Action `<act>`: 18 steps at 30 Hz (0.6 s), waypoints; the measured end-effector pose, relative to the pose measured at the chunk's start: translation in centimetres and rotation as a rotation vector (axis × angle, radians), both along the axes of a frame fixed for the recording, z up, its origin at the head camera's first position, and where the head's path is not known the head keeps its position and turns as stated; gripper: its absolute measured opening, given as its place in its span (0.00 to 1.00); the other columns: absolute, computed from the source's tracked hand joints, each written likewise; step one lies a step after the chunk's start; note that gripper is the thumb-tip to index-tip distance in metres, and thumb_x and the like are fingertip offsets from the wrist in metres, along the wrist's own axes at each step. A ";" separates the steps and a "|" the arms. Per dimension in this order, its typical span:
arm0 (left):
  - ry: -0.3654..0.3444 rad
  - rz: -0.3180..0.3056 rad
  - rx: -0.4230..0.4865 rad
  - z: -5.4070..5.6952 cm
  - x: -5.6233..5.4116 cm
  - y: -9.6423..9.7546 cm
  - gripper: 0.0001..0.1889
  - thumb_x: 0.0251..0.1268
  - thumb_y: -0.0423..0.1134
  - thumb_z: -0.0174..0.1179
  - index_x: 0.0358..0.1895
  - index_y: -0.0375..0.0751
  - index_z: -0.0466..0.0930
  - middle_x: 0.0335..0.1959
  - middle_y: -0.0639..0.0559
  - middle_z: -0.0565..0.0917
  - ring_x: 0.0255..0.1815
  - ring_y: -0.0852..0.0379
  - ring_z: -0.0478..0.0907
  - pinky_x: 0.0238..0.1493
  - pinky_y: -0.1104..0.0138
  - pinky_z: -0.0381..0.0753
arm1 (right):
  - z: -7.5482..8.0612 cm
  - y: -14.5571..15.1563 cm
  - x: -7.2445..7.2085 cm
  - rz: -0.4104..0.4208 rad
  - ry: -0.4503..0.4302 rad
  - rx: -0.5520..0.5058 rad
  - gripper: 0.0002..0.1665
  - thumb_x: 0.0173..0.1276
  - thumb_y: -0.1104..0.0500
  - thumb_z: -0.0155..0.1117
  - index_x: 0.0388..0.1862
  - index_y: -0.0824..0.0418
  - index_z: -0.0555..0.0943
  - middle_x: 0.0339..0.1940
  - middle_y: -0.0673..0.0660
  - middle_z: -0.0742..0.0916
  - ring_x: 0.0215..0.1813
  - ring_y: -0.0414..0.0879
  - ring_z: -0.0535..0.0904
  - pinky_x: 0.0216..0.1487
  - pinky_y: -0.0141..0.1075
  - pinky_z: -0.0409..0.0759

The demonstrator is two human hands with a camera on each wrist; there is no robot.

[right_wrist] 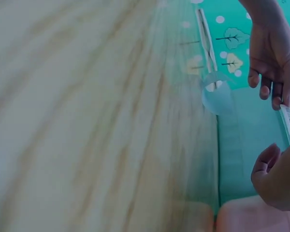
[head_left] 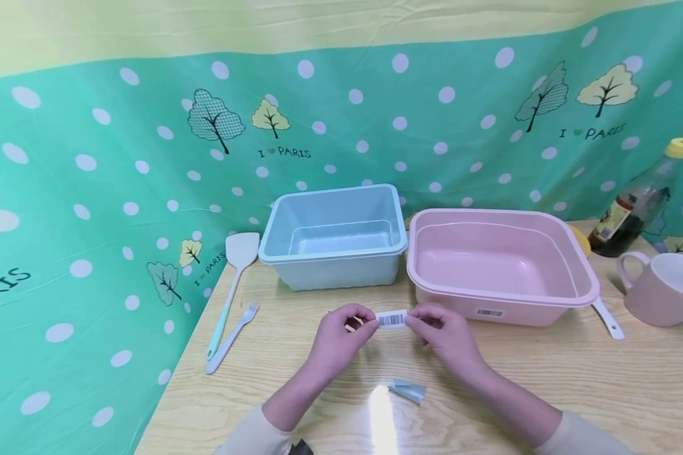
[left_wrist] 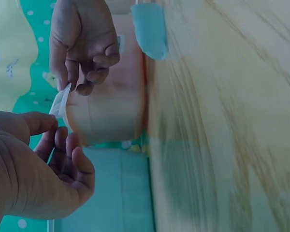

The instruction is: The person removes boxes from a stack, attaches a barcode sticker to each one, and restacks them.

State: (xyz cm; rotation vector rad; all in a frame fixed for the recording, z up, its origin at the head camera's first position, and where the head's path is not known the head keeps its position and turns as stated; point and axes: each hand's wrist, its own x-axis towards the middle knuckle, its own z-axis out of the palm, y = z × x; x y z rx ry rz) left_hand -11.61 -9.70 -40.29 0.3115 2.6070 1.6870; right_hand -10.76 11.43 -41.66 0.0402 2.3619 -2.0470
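A small white barcode sticker (head_left: 391, 319) is stretched between both hands above the table. My left hand (head_left: 342, 335) pinches its left end between thumb and forefinger. At the other end, my right hand (head_left: 444, 335) pinches it the same way. The printed bars face the head camera. In the left wrist view the sticker (left_wrist: 61, 102) appears nearly edge-on between the two hands. Behind the hands stand a blue plastic basin (head_left: 341, 268) and a pink plastic basin (head_left: 501, 303), which bears a barcode label (head_left: 490, 313) on its front wall.
A crumpled bluish strip (head_left: 408, 390) lies in front of the hands. To the left are a white spatula (head_left: 241, 249) and a fork (head_left: 239, 328). On the right stand a sauce bottle (head_left: 632, 208) and a pink mug (head_left: 660, 297), with a spoon handle (head_left: 609, 319) beside the pink basin.
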 end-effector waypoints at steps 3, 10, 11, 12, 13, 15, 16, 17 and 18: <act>0.027 0.027 0.003 -0.3 -0.3 -0.3 0.02 0.64 0.35 0.69 0.35 0.41 0.86 0.30 0.55 0.82 0.31 0.57 0.76 0.27 0.71 0.77 | -0.3 -0.7 -0.6 -0.013 -0.025 -0.007 0.10 0.66 0.61 0.72 0.42 0.66 0.87 0.29 0.56 0.83 0.29 0.52 0.77 0.27 0.33 0.76; 0.070 0.089 -0.006 -0.8 -1.2 -0.9 0.03 0.63 0.34 0.69 0.35 0.39 0.86 0.30 0.54 0.82 0.30 0.57 0.76 0.26 0.72 0.76 | -0.6 -2.3 -2.1 -0.040 -0.036 -0.016 0.10 0.66 0.61 0.73 0.43 0.67 0.88 0.28 0.54 0.83 0.26 0.46 0.75 0.24 0.30 0.74; 0.070 0.103 -0.009 -0.9 -1.4 -1.0 0.03 0.63 0.34 0.69 0.35 0.39 0.86 0.30 0.54 0.82 0.30 0.57 0.76 0.25 0.72 0.75 | -0.7 -2.5 -2.4 -0.040 -0.040 -0.012 0.11 0.66 0.61 0.73 0.43 0.66 0.88 0.27 0.54 0.83 0.26 0.45 0.74 0.24 0.30 0.73; 0.072 0.114 -0.012 -1.1 -1.7 -1.1 0.02 0.63 0.33 0.69 0.35 0.39 0.86 0.30 0.54 0.82 0.30 0.57 0.76 0.26 0.72 0.75 | -0.7 -2.7 -2.7 -0.037 -0.042 -0.009 0.11 0.66 0.60 0.73 0.43 0.66 0.88 0.26 0.54 0.82 0.26 0.45 0.74 0.24 0.30 0.72; 0.068 0.127 -0.009 -1.2 -1.9 -1.2 0.02 0.63 0.33 0.69 0.35 0.39 0.86 0.30 0.53 0.82 0.31 0.57 0.76 0.26 0.72 0.75 | -0.8 -2.8 -2.9 -0.035 -0.048 -0.007 0.11 0.66 0.60 0.73 0.43 0.66 0.88 0.25 0.54 0.82 0.26 0.45 0.74 0.23 0.30 0.72; 0.065 0.149 -0.008 -1.5 -2.3 -1.4 0.02 0.63 0.33 0.69 0.35 0.39 0.86 0.30 0.53 0.83 0.31 0.56 0.76 0.26 0.72 0.75 | -1.1 -3.2 -3.5 -0.026 -0.049 0.006 0.11 0.66 0.59 0.73 0.43 0.65 0.88 0.26 0.53 0.83 0.27 0.46 0.75 0.24 0.30 0.73; 0.066 0.159 -0.006 -1.6 -2.5 -1.6 0.02 0.63 0.33 0.69 0.35 0.38 0.86 0.31 0.52 0.83 0.31 0.56 0.75 0.26 0.72 0.74 | -1.3 -3.4 -3.9 -0.019 -0.047 0.006 0.11 0.66 0.60 0.72 0.43 0.65 0.88 0.27 0.53 0.83 0.27 0.47 0.76 0.25 0.30 0.74; 0.062 0.169 -0.002 -1.7 -2.6 -1.7 0.02 0.63 0.33 0.69 0.35 0.38 0.86 0.31 0.52 0.83 0.30 0.56 0.75 0.25 0.72 0.74 | -1.5 -3.6 -4.1 -0.010 -0.045 0.006 0.10 0.67 0.60 0.72 0.44 0.65 0.88 0.27 0.53 0.83 0.27 0.46 0.76 0.25 0.30 0.74; 0.059 0.179 0.003 -1.8 -2.8 -1.8 0.02 0.63 0.33 0.69 0.36 0.38 0.86 0.31 0.52 0.83 0.30 0.56 0.75 0.25 0.72 0.74 | -1.7 -3.8 -4.4 -0.003 -0.038 0.009 0.10 0.67 0.61 0.72 0.44 0.65 0.88 0.28 0.53 0.84 0.27 0.46 0.75 0.25 0.30 0.73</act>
